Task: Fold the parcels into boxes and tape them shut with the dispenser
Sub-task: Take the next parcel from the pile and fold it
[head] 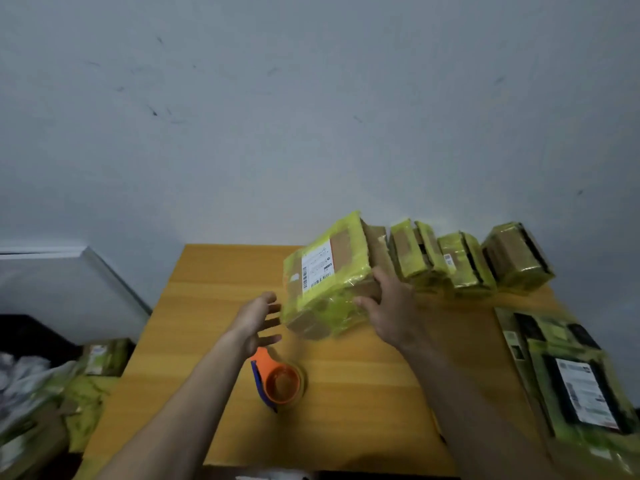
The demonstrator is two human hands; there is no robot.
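Note:
A cardboard box (323,275) wrapped in yellow tape, with a white label on its face, stands tilted at the middle back of the wooden table (214,306). My right hand (391,310) lies against the box's right lower side with its fingers spread on it. My left hand (258,318) hovers just left of the box with straight fingers, and whether it touches the box is unclear. The orange tape dispenser (280,381) with a clear tape roll lies on the table below my left hand, held by neither hand.
Three taped boxes (464,261) stand in a row along the back right edge by the wall. Flat taped parcels (571,379) are stacked at the right. On the left, below the table, lie more boxes and yellow scraps (86,379).

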